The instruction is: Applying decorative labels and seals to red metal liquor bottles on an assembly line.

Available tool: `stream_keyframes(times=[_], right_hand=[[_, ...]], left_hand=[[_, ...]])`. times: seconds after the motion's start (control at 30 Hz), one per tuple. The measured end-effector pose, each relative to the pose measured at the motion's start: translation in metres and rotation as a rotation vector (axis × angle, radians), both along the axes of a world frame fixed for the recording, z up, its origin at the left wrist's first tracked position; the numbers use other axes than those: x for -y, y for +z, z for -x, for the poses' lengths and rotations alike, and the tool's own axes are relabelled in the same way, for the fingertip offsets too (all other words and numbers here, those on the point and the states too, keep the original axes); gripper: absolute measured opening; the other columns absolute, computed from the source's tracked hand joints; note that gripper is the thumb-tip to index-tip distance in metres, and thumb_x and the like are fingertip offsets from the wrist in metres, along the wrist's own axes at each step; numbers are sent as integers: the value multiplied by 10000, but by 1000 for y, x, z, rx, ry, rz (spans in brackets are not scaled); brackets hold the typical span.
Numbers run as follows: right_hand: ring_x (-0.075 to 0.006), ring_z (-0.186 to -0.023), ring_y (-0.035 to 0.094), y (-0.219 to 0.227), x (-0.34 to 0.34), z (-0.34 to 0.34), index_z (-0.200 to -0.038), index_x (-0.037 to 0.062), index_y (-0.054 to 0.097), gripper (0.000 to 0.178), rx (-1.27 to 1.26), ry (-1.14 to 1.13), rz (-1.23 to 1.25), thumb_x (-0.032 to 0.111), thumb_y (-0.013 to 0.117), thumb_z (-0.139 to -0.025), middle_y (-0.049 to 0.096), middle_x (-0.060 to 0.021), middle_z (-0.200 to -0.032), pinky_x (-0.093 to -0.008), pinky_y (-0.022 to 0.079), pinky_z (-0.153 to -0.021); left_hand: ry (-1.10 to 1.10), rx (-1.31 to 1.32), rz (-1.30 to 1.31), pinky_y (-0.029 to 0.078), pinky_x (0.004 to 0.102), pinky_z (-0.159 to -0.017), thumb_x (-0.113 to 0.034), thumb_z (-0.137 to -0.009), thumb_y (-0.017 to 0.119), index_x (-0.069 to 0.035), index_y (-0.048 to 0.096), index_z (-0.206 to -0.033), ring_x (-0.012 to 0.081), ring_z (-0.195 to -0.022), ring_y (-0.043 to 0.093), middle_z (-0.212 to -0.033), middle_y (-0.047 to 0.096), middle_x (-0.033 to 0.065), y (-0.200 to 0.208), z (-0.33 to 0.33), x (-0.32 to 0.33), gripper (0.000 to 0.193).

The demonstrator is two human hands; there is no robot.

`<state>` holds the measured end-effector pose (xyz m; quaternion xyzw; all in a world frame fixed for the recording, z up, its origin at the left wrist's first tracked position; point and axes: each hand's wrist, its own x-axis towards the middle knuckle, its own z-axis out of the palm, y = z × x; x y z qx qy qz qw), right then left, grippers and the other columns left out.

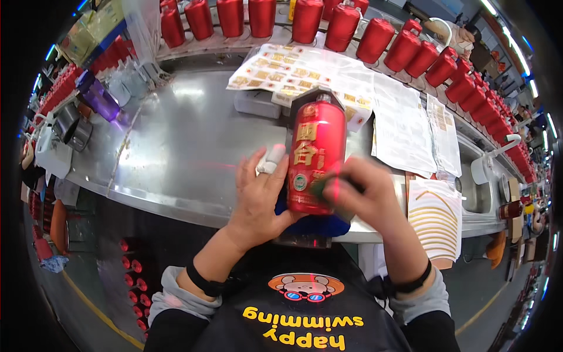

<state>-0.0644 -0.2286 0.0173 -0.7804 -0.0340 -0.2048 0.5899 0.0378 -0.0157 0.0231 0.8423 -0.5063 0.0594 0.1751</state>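
A glossy red bottle (316, 146) with gold lettering lies tilted on a dark rest (285, 120) before me, its neck pointing away. My left hand (255, 196) holds its left side, thumb by the base and fingers along the body; one finger wears a white wrapping (271, 159). At the bottle's lower right, my right hand (369, 193) is closed and blurred by motion. Its fingers press a small dark green thing (319, 188) against the bottle; its kind is too smeared to make out. Blue cloth (334, 227) shows beneath the base.
Printed label sheets (281, 73) and white sheets (404, 123) lie on the steel bench (176, 146). Curved gold strips (434, 223) hang at the right edge near a sink (478, 182). Red bottles (261, 17) line the far conveyor. A purple bottle (99, 97) stands left.
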Motion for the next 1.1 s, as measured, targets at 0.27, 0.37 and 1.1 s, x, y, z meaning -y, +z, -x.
stream_keyframes(times=[0.27,0.37,1.1], right_hand=[[-76,-722,586,-4,2,-7,-960,10,650,126,10,-371,89,92,682,-870,649,-32,-799,-249,481,-654],[-180,-762,657,9,-3,5,-953,21,661,139,-93,-40,-89,60,698,-825,650,-115,-823,-307,514,-675],[-251,-752,574,3,-45,39,-1016,58,675,344,270,-14,106,-13,771,-694,581,-90,-833,-352,464,-641]], left_hand=[[-2,-134,39,150,595,-1107,-534,-741,745,-9,396,-1437,404,-1333,333,-1219,599,193,2,2,6,939],[-46,-29,-51,152,593,-1106,-559,-740,735,0,368,-1448,405,-1331,335,-1219,593,199,9,3,7,974],[-75,-23,-78,195,599,-1094,-576,-661,767,34,362,-1440,392,-1288,382,-1066,610,197,3,6,10,1070]])
